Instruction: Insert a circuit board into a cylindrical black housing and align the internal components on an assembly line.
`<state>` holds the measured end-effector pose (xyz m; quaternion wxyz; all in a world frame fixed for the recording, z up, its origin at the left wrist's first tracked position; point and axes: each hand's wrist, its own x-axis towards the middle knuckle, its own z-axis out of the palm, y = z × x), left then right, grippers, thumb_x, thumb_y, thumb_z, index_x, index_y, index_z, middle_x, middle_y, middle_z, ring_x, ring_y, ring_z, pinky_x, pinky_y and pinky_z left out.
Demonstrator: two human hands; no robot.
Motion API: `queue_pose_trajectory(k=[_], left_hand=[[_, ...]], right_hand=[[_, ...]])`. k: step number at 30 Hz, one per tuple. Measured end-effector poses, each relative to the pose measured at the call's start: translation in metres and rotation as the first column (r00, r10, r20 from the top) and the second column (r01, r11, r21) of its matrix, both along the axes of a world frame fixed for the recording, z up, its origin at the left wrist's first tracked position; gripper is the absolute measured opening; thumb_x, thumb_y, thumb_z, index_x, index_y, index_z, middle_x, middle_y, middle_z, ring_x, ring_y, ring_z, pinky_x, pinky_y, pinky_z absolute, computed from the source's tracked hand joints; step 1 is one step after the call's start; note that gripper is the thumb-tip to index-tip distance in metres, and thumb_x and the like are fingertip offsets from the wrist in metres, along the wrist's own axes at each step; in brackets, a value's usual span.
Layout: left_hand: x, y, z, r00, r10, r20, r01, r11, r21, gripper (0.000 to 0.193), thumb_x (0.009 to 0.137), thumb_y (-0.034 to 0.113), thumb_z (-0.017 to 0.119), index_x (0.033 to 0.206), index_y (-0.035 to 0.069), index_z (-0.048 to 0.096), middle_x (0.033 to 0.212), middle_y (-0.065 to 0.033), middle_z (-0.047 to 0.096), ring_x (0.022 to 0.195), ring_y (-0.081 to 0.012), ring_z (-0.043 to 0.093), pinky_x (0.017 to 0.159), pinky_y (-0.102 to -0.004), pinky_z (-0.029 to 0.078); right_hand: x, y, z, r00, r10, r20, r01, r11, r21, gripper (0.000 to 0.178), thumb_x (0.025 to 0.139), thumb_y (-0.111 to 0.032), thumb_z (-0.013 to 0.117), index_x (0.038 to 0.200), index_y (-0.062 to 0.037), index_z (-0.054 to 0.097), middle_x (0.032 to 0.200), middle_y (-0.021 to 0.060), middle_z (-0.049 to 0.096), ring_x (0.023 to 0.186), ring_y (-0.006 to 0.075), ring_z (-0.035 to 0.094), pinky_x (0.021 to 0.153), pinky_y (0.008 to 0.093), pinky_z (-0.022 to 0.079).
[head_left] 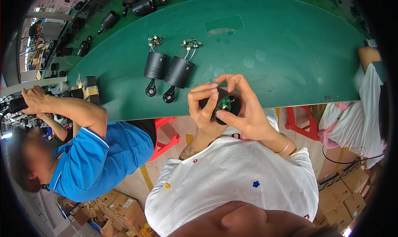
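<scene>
Just in front of the table's near edge, I hold a black cylindrical housing (235, 111) with its open end toward me. Inside it sits a green circuit board (224, 104). My left hand (202, 108) wraps round the housing's left side, fingers bent. From the right, my right hand (251, 114) grips it, the thumb at the near rim by the board. Left of my hands, two similar black cylinders (156, 65) (179, 72) lie on the green table (286, 42). Their circuit boards (156, 41) (191, 43) hang out on wires at the far ends; ring-ended stems point toward me.
A co-worker in a blue shirt (91, 162) works at the left, beside small blocks (89, 89) on the table. More black cylinders (144, 6) lie beyond the table's far edge. Another person's white garment (344, 125) shows at right. Red stools (300, 123) and cardboard boxes (336, 195) stand below.
</scene>
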<state>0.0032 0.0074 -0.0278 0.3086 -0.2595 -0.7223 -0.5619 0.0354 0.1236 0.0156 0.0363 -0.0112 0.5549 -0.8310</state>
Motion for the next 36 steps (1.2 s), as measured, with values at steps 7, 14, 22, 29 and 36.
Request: queue_pose_trajectory(k=[7,14,22,29,36], left_hand=[[-0.002,-0.007,0.002,0.997,-0.068,0.042,0.073,0.991,-0.114,0.051,0.071,0.003,0.076,0.116,0.013,0.053,0.105,-0.0098,0.049,0.097,-0.0275,0.058,0.083,-0.0426,0.052],[-0.004,-0.005,0.005,0.993,-0.085,0.083,0.083,0.996,0.025,0.051,0.067,0.008,0.079,0.113,0.011,0.058,0.103,-0.0115,0.054,0.092,-0.0276,0.059,0.076,-0.0412,0.052],[-0.009,-0.004,0.013,0.98,-0.132,0.151,0.12,0.989,0.085,0.054,0.063,0.004,0.081,0.111,0.009,0.058,0.102,-0.0108,0.053,0.092,-0.0275,0.059,0.076,-0.0396,0.051],[-0.011,-0.003,0.007,0.981,-0.149,0.124,0.154,0.987,-0.035,0.058,0.061,0.005,0.082,0.111,0.009,0.052,0.104,-0.0098,0.05,0.097,-0.0273,0.058,0.084,-0.0414,0.052],[-0.013,0.015,0.019,0.944,-0.263,0.198,0.236,0.96,0.149,0.059,0.063,0.007,0.08,0.114,0.008,0.051,0.115,-0.0124,0.051,0.105,-0.0311,0.057,0.091,-0.0445,0.05]], right_hand=[[0.005,-0.007,-0.01,0.998,-0.069,-0.014,0.067,0.994,-0.088,0.049,0.077,0.002,0.07,0.112,-0.009,0.037,0.132,0.0132,0.041,0.119,0.0281,0.047,0.102,0.0394,0.04],[0.001,-0.005,0.0,0.998,-0.006,0.07,0.016,0.989,-0.147,0.058,0.072,0.007,0.073,0.116,-0.0086,0.037,0.132,0.0127,0.04,0.114,0.0256,0.051,0.094,0.0361,0.045],[-0.004,0.003,-0.012,0.998,0.016,0.059,-0.003,0.978,-0.209,0.062,0.067,0.01,0.073,0.118,-0.0088,0.042,0.134,0.013,0.041,0.114,0.0255,0.052,0.093,0.0361,0.046],[-0.011,0.012,-0.023,0.994,0.002,0.113,0.028,0.964,-0.264,0.06,0.066,0.013,0.07,0.116,-0.0084,0.046,0.131,0.0126,0.046,0.112,0.0246,0.053,0.093,0.0343,0.047],[-0.02,0.039,0.001,0.966,0.055,0.254,0.009,0.97,-0.241,0.058,0.063,0.012,0.067,0.115,-0.0087,0.052,0.126,0.0109,0.055,0.116,0.024,0.051,0.1,0.0346,0.043]])
